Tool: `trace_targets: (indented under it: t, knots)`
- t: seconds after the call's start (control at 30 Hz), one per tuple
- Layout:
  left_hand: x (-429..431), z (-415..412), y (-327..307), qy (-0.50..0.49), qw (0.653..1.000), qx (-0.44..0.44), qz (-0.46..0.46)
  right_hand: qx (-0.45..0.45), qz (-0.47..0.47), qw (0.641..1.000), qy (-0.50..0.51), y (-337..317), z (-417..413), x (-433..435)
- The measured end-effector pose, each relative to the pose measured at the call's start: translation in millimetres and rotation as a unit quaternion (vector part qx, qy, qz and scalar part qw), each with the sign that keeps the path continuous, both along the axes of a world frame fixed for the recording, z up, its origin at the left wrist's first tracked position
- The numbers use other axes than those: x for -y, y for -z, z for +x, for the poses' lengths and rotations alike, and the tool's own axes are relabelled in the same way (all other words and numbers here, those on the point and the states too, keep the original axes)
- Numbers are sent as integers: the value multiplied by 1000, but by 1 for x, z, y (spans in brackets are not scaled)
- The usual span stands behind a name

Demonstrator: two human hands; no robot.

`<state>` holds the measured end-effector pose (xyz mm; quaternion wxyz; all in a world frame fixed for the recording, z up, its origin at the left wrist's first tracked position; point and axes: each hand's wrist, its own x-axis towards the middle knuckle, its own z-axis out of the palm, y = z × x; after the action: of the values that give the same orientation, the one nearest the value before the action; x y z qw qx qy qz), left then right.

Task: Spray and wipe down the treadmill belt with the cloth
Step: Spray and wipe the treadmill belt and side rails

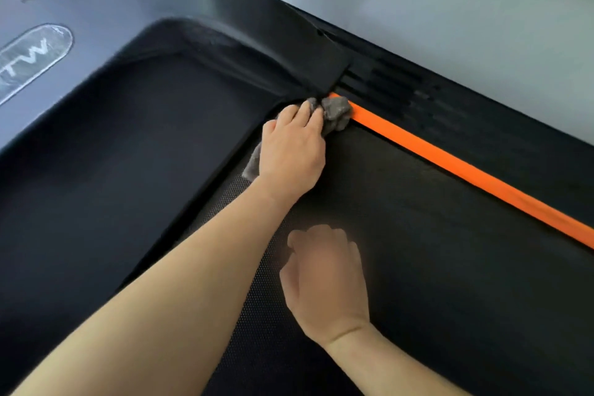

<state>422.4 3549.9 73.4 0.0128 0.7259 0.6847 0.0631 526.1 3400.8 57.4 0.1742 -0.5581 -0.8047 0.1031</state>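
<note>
Wiping step in hand. Left hand point(292, 151) fingers clenched on grey cloth point(337, 112), pressed at belt point(418, 235) corner beside orange strip point(466, 170). Right hand point(328, 283) blurred, loosely curled, empty. Next, likely: drag cloth down belt under steady pressure.

A crumpled grey fabric cloth point(336, 112) lies bunched (partly covered) at the far right corner of the black textured treadmill belt point(434, 251).

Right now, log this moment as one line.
step: wiping | left hand: grips cloth at treadmill belt corner beside orange strip | right hand: blurred, empty, over belt
</note>
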Motion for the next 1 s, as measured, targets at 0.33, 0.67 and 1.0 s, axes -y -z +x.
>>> trace_targets:
  t: [0.33,0.67,1.0]
  knots:
    - [8,18,-23,217,973,33,-73,4,5,1000,4,-1,1,0]
    - [-2,-35,-8,32,999,8,-31,-19,6,1000,3,0,-1,-5]
    - [121,-19,-1,57,958,279,-44,-129,14,992,-6,-6,8,-3]
